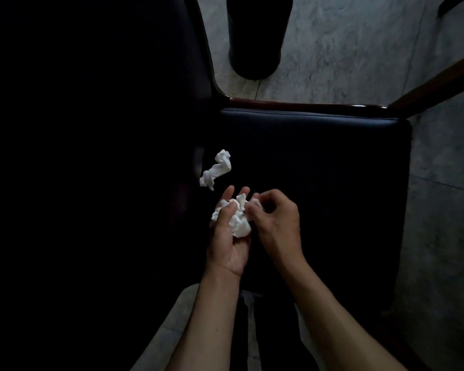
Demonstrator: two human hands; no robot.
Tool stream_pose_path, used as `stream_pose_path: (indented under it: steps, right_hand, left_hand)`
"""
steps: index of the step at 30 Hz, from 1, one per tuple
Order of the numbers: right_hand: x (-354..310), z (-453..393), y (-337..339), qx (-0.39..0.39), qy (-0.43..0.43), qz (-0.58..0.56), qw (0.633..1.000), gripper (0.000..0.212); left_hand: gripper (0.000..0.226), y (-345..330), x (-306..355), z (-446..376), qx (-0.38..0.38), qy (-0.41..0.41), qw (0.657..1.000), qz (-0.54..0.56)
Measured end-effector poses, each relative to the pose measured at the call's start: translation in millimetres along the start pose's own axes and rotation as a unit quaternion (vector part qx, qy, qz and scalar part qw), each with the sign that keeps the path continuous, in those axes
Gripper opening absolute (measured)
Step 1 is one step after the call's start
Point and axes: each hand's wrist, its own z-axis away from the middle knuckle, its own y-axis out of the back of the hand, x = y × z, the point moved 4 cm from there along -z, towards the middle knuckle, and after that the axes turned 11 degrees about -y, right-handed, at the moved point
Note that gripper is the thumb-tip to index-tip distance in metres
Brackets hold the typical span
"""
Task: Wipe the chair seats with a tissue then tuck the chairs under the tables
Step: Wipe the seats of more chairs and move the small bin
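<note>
Both hands (227, 236) (275, 220) grip crumpled tissue (239, 222) above seat (319, 162).

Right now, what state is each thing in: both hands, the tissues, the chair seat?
left hand: palm up, cupping a crumpled tissue
right hand: fingers pinching the same tissue
held tissue: wadded, between both hands
loose tissue: crumpled, lying on the seat, untouched
chair seat: dark, uncovered, not being wiped

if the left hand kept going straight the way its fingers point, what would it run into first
Most likely the loose crumpled tissue lying on the dark chair seat, just beyond the fingers of the left hand, which already holds a tissue wad. Depth is unclear in this dim view, so the hand might pass above it.
</note>
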Motion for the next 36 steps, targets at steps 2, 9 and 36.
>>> stream_pose_path:
  steps: [2,9,36]
  right_hand:
    - [3,4,-4,-0.008,-0.01,-0.035,0.999,0.008]
    - [7,5,-6,-0.02,0.072,0.072,0.995,0.011]
    - [-53,-62,-98,-0.031,0.267,0.472,0.84,0.035]
  left_hand:
    - [0.043,-1,-1,1,-0.007,-0.006,1.0,-0.006]
    - [0.023,-4,1,1,0.014,-0.014,0.999,-0.03]
    - [0.047,42,13,-19,0.174,-0.046,0.965,-0.191]
